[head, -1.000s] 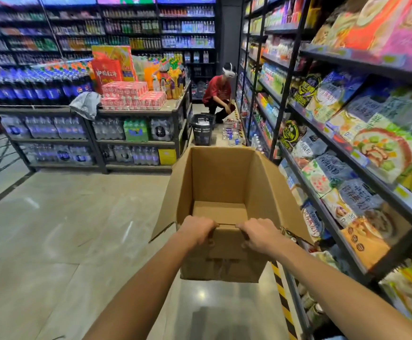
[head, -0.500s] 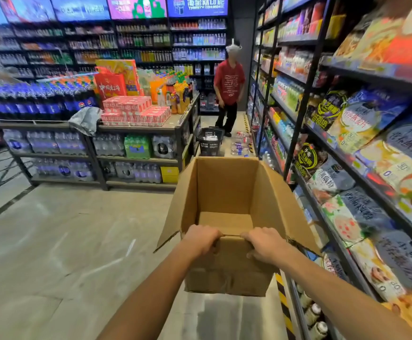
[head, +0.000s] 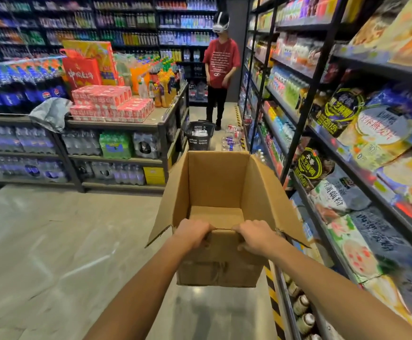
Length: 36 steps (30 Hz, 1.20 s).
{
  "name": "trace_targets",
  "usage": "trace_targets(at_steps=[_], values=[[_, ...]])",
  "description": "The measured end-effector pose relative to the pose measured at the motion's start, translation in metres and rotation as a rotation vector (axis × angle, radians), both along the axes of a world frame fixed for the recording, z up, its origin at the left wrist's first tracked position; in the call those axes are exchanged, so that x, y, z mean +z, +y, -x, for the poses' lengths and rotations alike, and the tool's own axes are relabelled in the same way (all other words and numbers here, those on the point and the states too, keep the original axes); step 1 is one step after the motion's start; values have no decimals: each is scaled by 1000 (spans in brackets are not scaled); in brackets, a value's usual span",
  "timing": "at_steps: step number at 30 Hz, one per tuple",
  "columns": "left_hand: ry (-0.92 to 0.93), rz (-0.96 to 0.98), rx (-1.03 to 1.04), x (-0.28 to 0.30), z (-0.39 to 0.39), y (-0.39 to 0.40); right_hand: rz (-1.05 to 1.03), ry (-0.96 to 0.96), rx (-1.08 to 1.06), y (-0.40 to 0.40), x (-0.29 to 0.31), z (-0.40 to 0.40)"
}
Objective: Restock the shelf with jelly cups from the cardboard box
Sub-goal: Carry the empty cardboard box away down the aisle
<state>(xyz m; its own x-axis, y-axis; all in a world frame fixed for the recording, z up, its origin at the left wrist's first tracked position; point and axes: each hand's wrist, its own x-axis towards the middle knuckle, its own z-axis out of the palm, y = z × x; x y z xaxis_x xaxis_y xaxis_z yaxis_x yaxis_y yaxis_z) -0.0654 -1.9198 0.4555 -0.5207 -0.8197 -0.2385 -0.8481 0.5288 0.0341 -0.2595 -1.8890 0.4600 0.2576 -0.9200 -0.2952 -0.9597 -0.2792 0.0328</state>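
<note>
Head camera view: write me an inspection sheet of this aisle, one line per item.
Surface: polished floor, bare near the person; a yellow-black hazard strip runs along the shelf foot.
Job's things: cardboard box held up off the floor, flaps open, what shows of the inside is empty; no jelly cups seen.
Clutter: black shopping basket and loose bottles on the floor ahead.
Grippers: left hand and right hand both grip the box's near wall, fingers hooked over its rim.
Cables: nothing seen.
Surroundings: snack shelf at right, drinks display at left, a person in a red shirt standing ahead.
</note>
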Motion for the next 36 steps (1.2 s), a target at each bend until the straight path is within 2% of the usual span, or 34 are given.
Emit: trace_targets(at_steps=[9,17,26,36], values=[[7,-9,-36,-2,5,-156,-9,16,-42,-149,-1,2],[-17,-34,-90,-12,19,-269,11,23,-58,-250,-7,16],[0,-69,-79,-46,62,-390,-58,42,-19,-382,-37,63],[5,-56,-30,-44,121,-543,-39,-1,-16,-539,-49,120]])
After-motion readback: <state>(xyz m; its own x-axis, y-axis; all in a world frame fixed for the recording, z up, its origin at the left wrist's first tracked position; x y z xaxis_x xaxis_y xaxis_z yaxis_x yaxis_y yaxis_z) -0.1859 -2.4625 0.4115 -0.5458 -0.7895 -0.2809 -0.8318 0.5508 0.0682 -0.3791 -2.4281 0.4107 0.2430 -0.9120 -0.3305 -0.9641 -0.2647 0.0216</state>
